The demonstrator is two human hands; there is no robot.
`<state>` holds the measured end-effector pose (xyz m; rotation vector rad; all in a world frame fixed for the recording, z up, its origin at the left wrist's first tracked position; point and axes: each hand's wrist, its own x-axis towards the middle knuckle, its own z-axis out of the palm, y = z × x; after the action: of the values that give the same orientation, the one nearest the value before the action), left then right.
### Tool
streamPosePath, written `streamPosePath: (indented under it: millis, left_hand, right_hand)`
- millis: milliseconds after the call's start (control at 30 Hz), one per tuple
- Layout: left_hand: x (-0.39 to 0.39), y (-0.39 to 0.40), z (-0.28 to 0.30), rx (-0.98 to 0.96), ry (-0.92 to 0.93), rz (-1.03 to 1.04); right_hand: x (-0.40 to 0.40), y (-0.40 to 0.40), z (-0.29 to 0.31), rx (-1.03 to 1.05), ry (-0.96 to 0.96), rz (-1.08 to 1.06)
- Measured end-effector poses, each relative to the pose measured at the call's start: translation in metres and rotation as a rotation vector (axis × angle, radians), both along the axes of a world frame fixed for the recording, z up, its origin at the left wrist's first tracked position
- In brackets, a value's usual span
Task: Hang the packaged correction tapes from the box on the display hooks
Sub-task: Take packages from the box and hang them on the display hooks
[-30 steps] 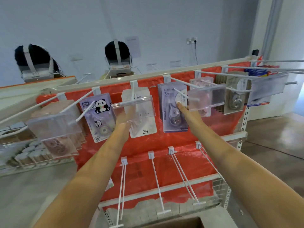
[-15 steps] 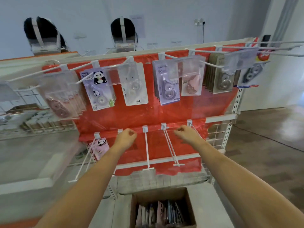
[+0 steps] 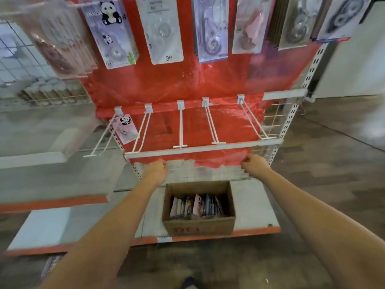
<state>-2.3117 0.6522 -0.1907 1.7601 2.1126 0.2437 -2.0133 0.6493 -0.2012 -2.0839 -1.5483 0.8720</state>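
Right now both your hands hang in front of the lower white rail of the display, above the open brown cardboard box [image 3: 199, 207] that sits on the pale bottom shelf [image 3: 253, 207]. Your left hand [image 3: 156, 171] has its fingers curled in a loose grip with nothing in it; your right hand [image 3: 252, 166] is curled the same way and also holds nothing. Packaged correction tapes [image 3: 195, 206] stand on edge inside the box, packed side by side. Just above your hands, the row of white wire display hooks [image 3: 181, 130] juts out from the red backing sheet [image 3: 187, 80]; only the leftmost carries a pink panda-print pack [image 3: 125, 128]. Higher up, more packs hang in a row, among them a lilac panda-print pack [image 3: 111, 31] and a white card marked 36 [image 3: 162, 30]
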Motion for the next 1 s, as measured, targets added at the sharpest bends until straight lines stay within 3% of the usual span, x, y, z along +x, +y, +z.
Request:
streamPosePath:
  millis: [233, 400, 1000]
  left_hand:
    - [-0.004, -0.025, -0.108, -0.155, 0.038, -0.062]
    - [-0.012, -0.019, -0.186, -0.24, 0.049, -0.092]
    - [-0.027, 0.119, -0.484, -0.337, 0.112, -0.202]
  right_hand:
    - [-0.013, -0.024, -0.098, -0.209, -0.027, 0.041]
    - [-0.037, -0.014, -0.171, -0.348, -0.156, 0.136]
    - [-0.082, 0.116, -0.475, -0.488, -0.099, 0.115]
